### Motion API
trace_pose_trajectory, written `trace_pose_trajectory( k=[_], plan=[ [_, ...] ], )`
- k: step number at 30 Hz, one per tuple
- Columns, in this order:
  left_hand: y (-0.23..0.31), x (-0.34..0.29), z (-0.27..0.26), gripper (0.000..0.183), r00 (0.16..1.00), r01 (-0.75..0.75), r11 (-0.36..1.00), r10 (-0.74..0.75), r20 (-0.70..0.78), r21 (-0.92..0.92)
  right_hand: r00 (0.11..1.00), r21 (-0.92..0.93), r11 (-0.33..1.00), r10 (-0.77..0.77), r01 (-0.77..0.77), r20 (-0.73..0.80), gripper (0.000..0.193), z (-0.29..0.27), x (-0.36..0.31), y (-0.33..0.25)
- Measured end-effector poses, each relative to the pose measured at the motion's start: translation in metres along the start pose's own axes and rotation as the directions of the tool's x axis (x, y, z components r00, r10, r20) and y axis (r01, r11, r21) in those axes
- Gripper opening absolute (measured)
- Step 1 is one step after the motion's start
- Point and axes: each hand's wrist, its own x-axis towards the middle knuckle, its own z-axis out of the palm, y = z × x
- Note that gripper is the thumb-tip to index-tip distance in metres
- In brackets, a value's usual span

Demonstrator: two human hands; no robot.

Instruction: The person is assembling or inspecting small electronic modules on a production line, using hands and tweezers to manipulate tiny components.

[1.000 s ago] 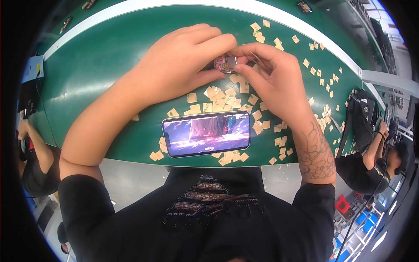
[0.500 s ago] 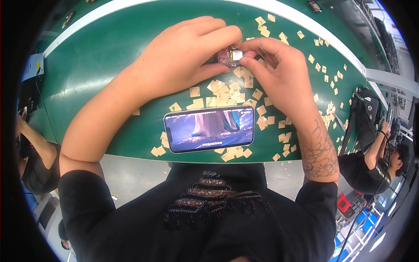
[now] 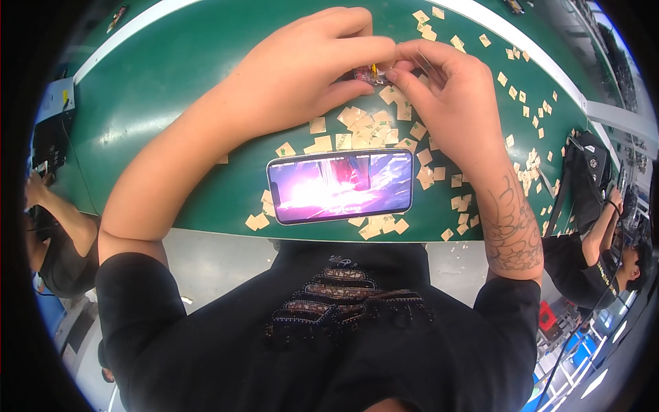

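Note:
My left hand (image 3: 322, 58) is closed around a small electronic module (image 3: 366, 74), thumb below and fingers above it. A reddish circuit board with a yellow patch shows between those fingers; the rest is covered. At the module's right end my right hand (image 3: 446, 86) makes a pinch, thumb and forefinger close together against it. A pale sliver shows there, too small to name. Just below the hands lie many loose beige paper squares (image 3: 371, 127) with small green print. Nearer to me a phone (image 3: 341, 185) lies face up, its screen lit with a bright purple and pink picture.
The green table (image 3: 165, 89) has a white strip along its far edge. More beige squares scatter to the right. A black bag (image 3: 583, 182) sits at the right end, near a person (image 3: 590, 261). Another person (image 3: 62, 233) is at the far left, beside a dark device (image 3: 51, 117).
The view has shifted a little, so everything sits slightly to the right. A white piece at the module's end, plain before, is now mostly behind my fingers. The phone's picture has changed.

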Motion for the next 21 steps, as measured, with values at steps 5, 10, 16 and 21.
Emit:
trace_pose_trajectory(
  k=[5,10,16,21],
  plan=[
    [0.001,-0.002,0.014,0.026,0.998,0.032,0.974,-0.042,-0.037,-0.225,0.999,0.038,0.999,-0.033,0.034,-0.014,0.018,0.0,0.002,0.006],
    [0.002,-0.002,0.019,0.02,0.99,0.078,0.946,-0.11,-0.087,-0.316,1.0,0.081,0.996,-0.025,0.026,-0.01,0.017,0.001,0.002,0.008],
    [-0.004,-0.006,0.008,0.032,0.987,0.07,0.952,-0.109,-0.118,-0.297,0.999,-0.004,0.999,-0.04,0.04,-0.025,0.016,0.001,-0.003,-0.009],
    [-0.002,-0.01,0.005,0.047,0.993,0.076,0.971,-0.094,-0.072,-0.226,0.999,-0.102,0.995,0.012,-0.015,-0.031,0.022,0.007,-0.007,-0.019]
  ],
)
